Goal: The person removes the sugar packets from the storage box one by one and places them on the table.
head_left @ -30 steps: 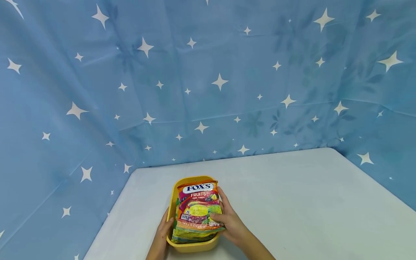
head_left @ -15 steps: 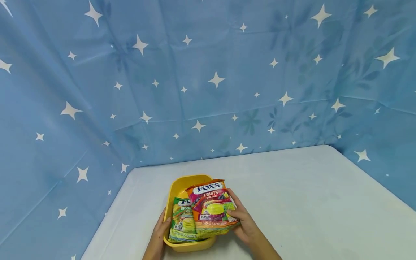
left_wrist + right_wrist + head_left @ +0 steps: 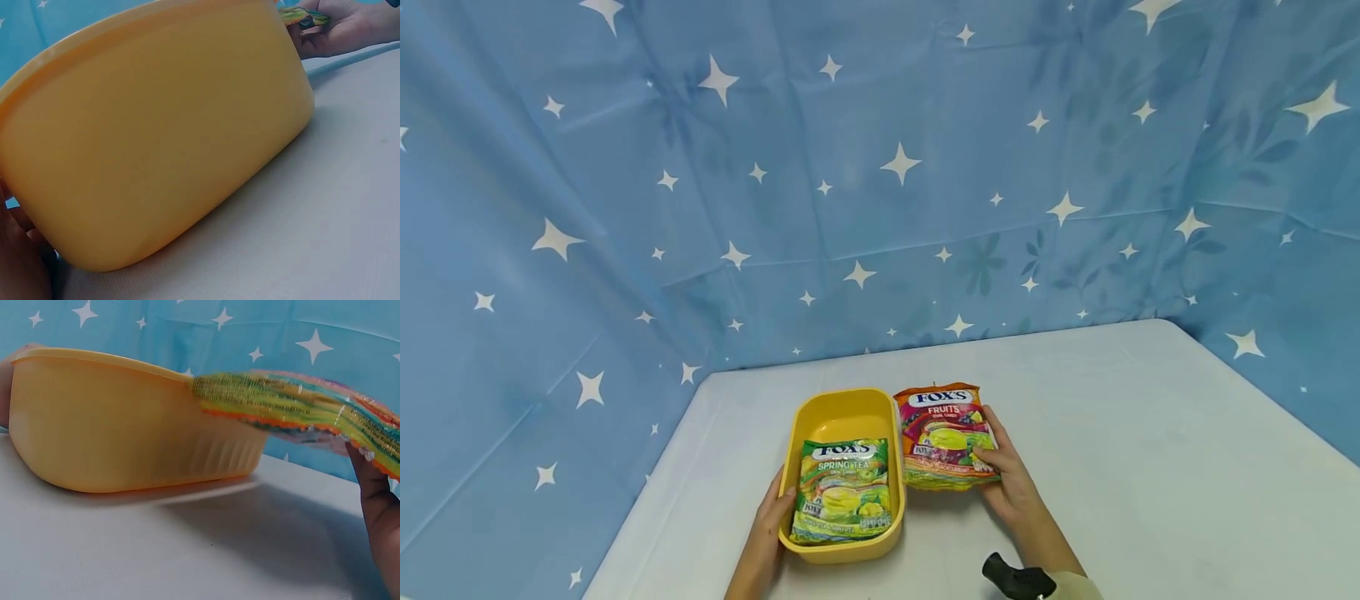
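Note:
My right hand (image 3: 1011, 483) pinches the right edge of a red-and-orange bag of Fox's Fruits candy (image 3: 943, 437), thumb on top. In the right wrist view this candy bag (image 3: 300, 403) hangs above the table, its shadow below, close to the tub's rim. A yellow plastic tub (image 3: 842, 404) stands on the table, with a green bag of Fox's Spring Tea candy (image 3: 842, 492) lying face up inside. At the tub's left side my left hand (image 3: 769, 525) holds the wall, thumb by the rim. The left wrist view shows the tub's outer wall (image 3: 156, 131) with part of that hand at its corner.
A white table (image 3: 1120, 433) spreads around the tub, widest to the right. Behind it and at the sides hangs a blue curtain (image 3: 880, 208) with white stars. A black, bent piece (image 3: 1018, 577) shows at the right forearm.
My right hand has lifted the Fruits candy bag out of the tub and over its right rim, uncovering the Spring Tea bag. My left hand stays at the tub.

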The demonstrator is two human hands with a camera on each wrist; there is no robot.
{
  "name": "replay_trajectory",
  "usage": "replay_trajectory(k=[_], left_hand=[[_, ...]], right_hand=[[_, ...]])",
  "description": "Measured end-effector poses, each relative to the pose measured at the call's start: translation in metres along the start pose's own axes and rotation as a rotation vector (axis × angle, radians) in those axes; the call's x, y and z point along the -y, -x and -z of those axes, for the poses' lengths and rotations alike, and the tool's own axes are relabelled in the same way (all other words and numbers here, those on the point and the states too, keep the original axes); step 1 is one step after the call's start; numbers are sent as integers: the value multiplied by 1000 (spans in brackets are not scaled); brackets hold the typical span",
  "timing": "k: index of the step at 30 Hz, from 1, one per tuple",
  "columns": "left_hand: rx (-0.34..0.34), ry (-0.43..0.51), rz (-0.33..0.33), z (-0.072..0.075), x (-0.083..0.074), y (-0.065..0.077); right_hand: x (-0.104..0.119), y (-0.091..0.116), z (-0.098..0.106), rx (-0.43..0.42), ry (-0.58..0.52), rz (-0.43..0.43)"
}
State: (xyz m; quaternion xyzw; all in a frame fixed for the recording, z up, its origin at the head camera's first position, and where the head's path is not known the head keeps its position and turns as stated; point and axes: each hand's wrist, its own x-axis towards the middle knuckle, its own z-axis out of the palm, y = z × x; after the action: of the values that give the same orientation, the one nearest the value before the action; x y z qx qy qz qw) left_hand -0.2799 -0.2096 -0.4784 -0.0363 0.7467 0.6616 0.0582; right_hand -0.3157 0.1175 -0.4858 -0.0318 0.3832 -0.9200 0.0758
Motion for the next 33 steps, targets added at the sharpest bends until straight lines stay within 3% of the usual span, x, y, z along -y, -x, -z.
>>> replay_trajectory(k=[14,21,33], left_hand=[[6,-14,-15,0,-4,-2],[11,10,-17,0,0,-1],[10,11,-5,1,0,1]], right_hand=[[-2,-3,0,-123,115,17],[-5,-4,-1,-134,240,14],[-9,-2,-3,-137,302,2]])
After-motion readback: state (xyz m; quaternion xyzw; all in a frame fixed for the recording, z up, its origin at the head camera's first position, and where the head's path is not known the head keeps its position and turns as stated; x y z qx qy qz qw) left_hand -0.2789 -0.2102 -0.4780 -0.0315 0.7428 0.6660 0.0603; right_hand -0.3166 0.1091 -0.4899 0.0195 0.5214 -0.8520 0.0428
